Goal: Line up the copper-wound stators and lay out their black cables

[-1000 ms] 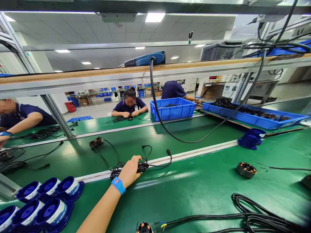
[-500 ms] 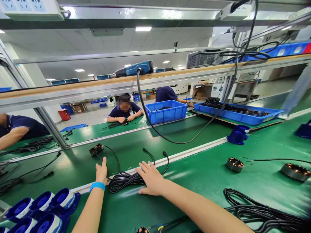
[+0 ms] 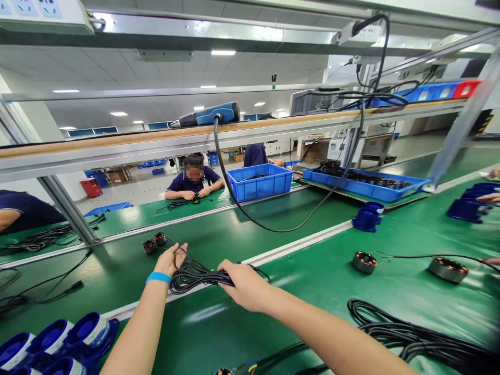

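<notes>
Now we gather the cable [image 3: 195, 275]: right hand [image 3: 246, 285] grasps its coil, left hand [image 3: 172, 260] cups the far loops; next, lift together.

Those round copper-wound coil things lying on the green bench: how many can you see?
2 clearly: one coil right of the hands, another coil further right. A partly cut-off piece at the bottom edge may be a third; the blue tray may hold more.

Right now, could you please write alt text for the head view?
Both hands, left hand and right hand, hold a coiled black cable over a green conveyor belt, with blue spools nearby.
</notes>
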A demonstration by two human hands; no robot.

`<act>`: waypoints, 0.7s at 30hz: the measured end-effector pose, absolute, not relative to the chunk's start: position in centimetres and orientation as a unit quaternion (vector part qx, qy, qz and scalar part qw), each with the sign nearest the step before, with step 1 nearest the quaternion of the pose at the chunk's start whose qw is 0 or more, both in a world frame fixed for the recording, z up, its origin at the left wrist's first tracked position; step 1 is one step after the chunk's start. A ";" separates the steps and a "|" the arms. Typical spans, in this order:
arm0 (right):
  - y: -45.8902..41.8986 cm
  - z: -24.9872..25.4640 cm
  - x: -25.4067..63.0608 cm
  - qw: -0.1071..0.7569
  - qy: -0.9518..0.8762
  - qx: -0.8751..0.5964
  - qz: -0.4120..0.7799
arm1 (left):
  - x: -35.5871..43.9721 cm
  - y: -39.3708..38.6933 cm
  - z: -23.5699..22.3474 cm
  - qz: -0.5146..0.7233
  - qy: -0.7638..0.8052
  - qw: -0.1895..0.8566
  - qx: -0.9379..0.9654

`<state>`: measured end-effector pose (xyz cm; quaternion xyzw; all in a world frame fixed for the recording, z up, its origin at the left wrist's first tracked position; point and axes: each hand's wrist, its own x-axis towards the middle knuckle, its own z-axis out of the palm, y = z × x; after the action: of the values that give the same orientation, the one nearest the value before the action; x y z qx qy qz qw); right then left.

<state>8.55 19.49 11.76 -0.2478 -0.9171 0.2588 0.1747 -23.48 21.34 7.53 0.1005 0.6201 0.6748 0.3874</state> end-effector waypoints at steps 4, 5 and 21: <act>20.0 14.8 9.6 0.253 -0.909 -0.228 0.241 | -23.6 21.6 11.9 0.690 0.589 0.400 0.130; 20.2 15.6 10.0 0.276 -0.905 -0.221 0.237 | -23.5 21.6 12.7 0.686 0.588 0.404 0.142; 20.0 26.4 30.2 0.231 -0.933 -0.246 0.122 | -22.8 19.6 9.9 0.218 0.758 0.139 0.599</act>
<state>30.17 19.95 26.35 -0.2462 -0.9333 0.1218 0.2314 -22.75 19.58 9.95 0.5991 0.7578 0.2184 0.1386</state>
